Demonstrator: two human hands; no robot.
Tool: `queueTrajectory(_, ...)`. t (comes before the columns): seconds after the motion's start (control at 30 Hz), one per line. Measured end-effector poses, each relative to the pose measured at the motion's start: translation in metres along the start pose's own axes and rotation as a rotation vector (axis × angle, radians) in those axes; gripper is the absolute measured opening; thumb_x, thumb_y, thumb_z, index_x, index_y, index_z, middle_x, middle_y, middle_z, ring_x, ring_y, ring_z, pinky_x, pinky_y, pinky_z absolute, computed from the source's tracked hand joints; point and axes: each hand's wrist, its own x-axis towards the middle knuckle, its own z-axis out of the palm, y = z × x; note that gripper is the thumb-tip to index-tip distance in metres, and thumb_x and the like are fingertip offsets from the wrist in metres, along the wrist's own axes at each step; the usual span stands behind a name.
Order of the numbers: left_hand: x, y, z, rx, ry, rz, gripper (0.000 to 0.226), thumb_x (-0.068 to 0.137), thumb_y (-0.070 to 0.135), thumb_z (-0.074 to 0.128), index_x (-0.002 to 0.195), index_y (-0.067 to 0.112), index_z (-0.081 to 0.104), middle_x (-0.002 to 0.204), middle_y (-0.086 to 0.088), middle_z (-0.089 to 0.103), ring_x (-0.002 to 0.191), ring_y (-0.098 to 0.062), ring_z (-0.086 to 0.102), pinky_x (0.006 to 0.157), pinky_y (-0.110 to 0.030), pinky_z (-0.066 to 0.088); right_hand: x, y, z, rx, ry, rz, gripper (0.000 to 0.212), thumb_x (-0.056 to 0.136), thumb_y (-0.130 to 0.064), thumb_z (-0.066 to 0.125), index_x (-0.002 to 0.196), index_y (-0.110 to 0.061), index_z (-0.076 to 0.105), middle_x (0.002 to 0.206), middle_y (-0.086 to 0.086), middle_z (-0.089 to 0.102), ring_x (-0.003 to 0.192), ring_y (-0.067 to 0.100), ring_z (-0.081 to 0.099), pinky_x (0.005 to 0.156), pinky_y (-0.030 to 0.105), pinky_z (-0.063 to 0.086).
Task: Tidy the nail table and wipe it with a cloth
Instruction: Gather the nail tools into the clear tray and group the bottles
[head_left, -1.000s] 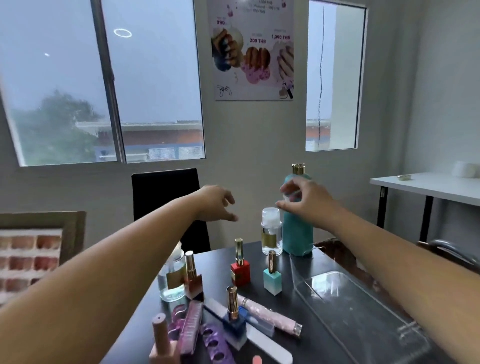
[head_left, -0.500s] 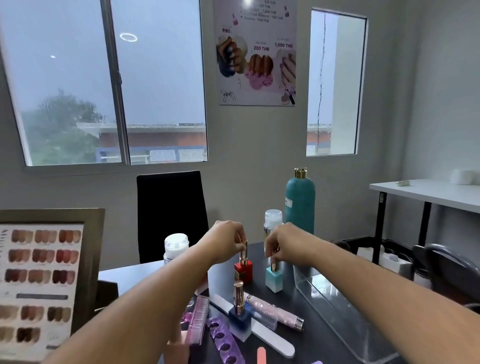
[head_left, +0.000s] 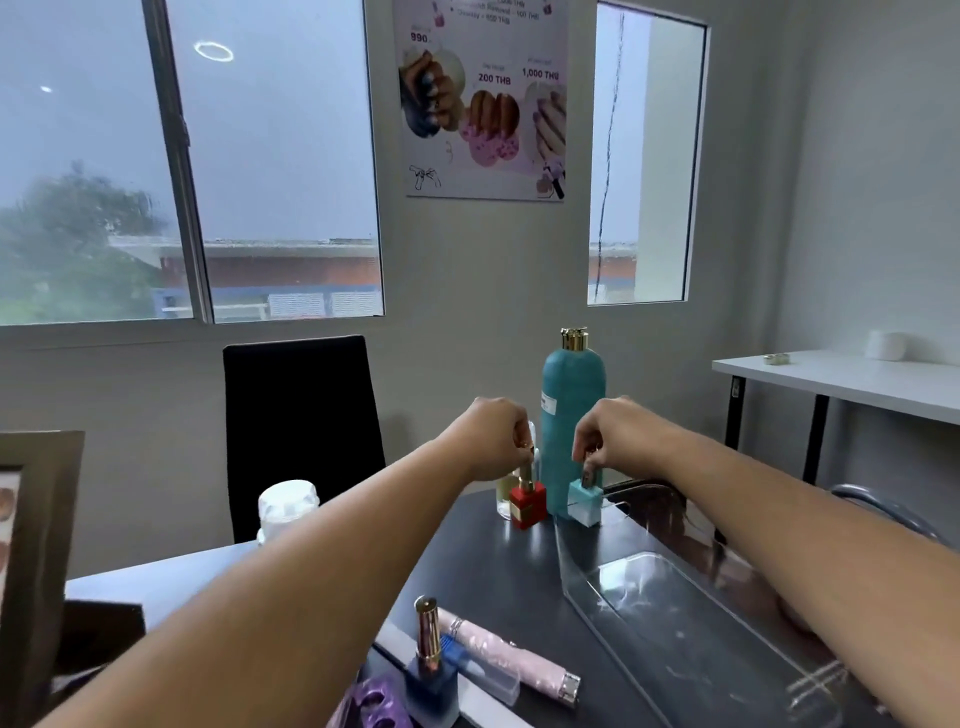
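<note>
Both hands pinch polish bottles, centre frame.
Left hand (head_left: 493, 436) grips the red bottle (head_left: 528, 503) by its cap; right hand (head_left: 615, 434) grips the teal bottle (head_left: 584, 500) likewise, above the dark table (head_left: 519, 566).

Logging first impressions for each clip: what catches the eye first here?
Two hands meet mid-frame: the left hand pinches the cap of a red polish bottle, the right hand that of a pale blue one. Behind them stands a tall teal bottle; a clear tray lies right.

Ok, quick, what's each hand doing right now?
Left hand: closed on the cap of the red polish bottle.
Right hand: closed on the cap of the light blue polish bottle.
</note>
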Motion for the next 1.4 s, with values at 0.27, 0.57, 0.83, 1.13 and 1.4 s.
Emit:
queueTrajectory(0.27,0.010,0.017,0.027,0.006,-0.077,0.022,0.013,0.080,0.016,0.063,0.090,0.008,0.064,0.087,-0.003,0.059,0.081,-0.017,0.051,0.073,-0.028,0.046,-0.008,0.027,0.010,-0.065,-0.043,0.050,0.012,0.073,-0.010,0.077,0.083,-0.017,0.076,0.086,0.000,0.067,0.083,0.017,0.064,0.066,0.021,0.048)
queueTrajectory(0.57,-0.002,0.009,-0.005,0.039,-0.093,-0.022,0.039,0.080,0.032,0.069,0.113,0.015,0.059,0.110,-0.003,0.066,0.099,-0.019,0.059,0.089,-0.031,0.047,-0.010,0.023,0.010,-0.063,-0.069,0.035,0.011,0.077,-0.011,0.075,0.085,-0.018,0.074,0.086,-0.003,0.066,0.081,0.013,0.063,0.066,0.019,0.048)
queueTrajectory(0.83,-0.061,-0.039,-0.099,0.083,0.082,-0.172,0.025,0.079,0.026,0.070,0.099,0.011,0.068,0.093,-0.004,0.070,0.090,-0.017,0.063,0.077,-0.017,0.040,-0.019,-0.050,0.000,0.025,0.100,-0.182,0.012,0.084,-0.018,0.068,0.096,-0.018,0.072,0.096,-0.007,0.069,0.085,0.005,0.061,0.069,0.011,0.045)
queueTrajectory(1.13,-0.128,-0.082,-0.118,0.278,-0.149,-0.353,0.049,0.080,0.033,0.070,0.123,0.014,0.057,0.119,-0.004,0.059,0.107,-0.019,0.053,0.085,-0.026,0.043,-0.019,-0.160,0.041,0.181,-0.061,-0.312,0.020,0.080,-0.021,0.073,0.098,-0.014,0.074,0.098,0.002,0.074,0.090,0.014,0.068,0.087,0.027,0.053)
queueTrajectory(1.4,-0.142,-0.092,-0.088,0.279,-0.115,-0.367,0.045,0.080,0.026,0.066,0.121,0.010,0.056,0.122,-0.010,0.057,0.110,-0.024,0.053,0.090,-0.035,0.048,-0.001,-0.190,0.071,0.220,-0.192,-0.246,0.026,0.078,-0.028,0.076,0.092,-0.008,0.074,0.085,0.008,0.074,0.071,0.016,0.064,0.074,0.028,0.053)
